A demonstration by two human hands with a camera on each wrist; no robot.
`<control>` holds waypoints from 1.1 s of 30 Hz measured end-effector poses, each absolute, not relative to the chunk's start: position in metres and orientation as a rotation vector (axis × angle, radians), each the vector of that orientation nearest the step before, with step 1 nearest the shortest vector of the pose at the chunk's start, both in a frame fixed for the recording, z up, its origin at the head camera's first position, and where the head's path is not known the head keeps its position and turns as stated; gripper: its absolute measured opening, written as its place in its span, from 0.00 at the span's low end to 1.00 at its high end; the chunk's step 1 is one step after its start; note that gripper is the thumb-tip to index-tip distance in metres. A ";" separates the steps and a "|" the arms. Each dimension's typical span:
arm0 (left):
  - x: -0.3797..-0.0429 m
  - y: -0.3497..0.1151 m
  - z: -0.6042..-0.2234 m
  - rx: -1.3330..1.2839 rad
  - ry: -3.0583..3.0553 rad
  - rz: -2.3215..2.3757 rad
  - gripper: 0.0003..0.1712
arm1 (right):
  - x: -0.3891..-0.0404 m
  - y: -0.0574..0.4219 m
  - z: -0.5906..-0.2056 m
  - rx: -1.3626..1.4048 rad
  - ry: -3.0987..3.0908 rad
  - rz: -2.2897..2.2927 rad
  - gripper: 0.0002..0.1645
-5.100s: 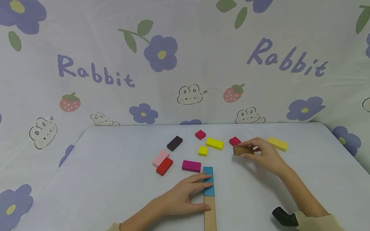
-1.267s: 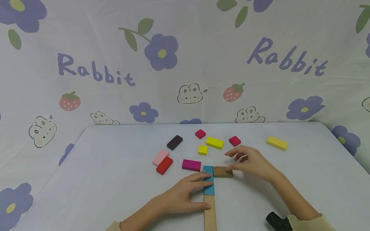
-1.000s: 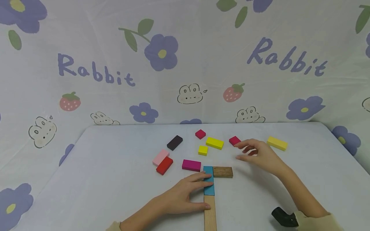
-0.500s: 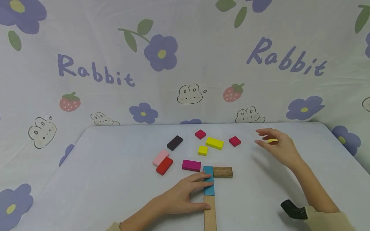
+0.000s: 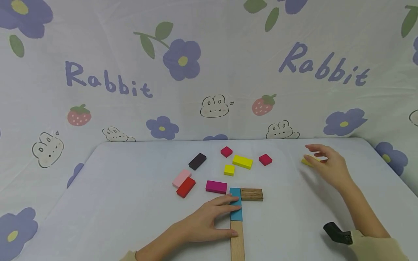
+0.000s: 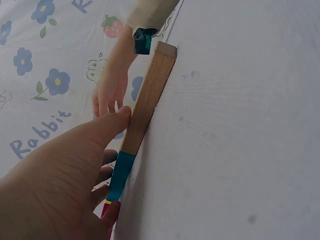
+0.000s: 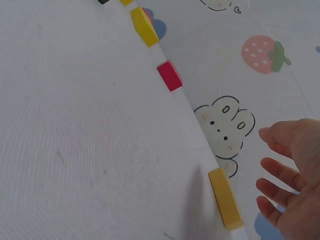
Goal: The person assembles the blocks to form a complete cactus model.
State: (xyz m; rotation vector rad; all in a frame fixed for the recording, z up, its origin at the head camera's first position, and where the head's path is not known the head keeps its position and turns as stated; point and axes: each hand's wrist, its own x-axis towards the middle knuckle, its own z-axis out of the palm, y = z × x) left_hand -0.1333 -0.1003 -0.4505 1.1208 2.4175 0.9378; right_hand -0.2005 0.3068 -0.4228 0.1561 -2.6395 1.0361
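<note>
My left hand [image 5: 204, 223] rests its fingers on a blue block [image 5: 236, 214] and its thumb on a long light-wood block [image 5: 237, 246]. These two lie end to end. A brown wooden block [image 5: 252, 194] sits crosswise against the blue block's far right side. At the far right, my right hand [image 5: 331, 166] hovers around a pale yellow block [image 5: 306, 162], partly hidden behind its thumb. In the right wrist view a gap shows between the fingers and that pale yellow block [image 7: 226, 199], and the hand holds nothing.
Magenta [image 5: 216, 187], red [image 5: 186, 187], pink [image 5: 181, 178] and black [image 5: 197, 161] blocks lie left of centre. Behind are a yellow block [image 5: 242, 162], a small yellow block [image 5: 229, 170] and two small crimson blocks, one farther right [image 5: 265, 159]. A printed cloth [image 5: 215, 72] hangs behind the table [image 5: 114, 203].
My right hand set the brown block down beside the blue one and let it go. It then moved right and back to the pale yellow block. My left hand stayed put.
</note>
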 end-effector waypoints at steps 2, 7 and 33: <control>-0.133 -0.100 -0.450 1.125 2.420 0.935 0.39 | -0.201 0.310 -0.425 0.136 -2.652 1.036 0.26; -0.133 -0.100 -0.451 1.132 2.427 0.929 0.38 | -0.201 0.318 -0.430 0.091 -2.700 1.057 0.28; -0.133 -0.100 -0.450 1.124 2.417 0.930 0.38 | -0.201 0.331 -0.438 0.012 -2.840 1.054 0.31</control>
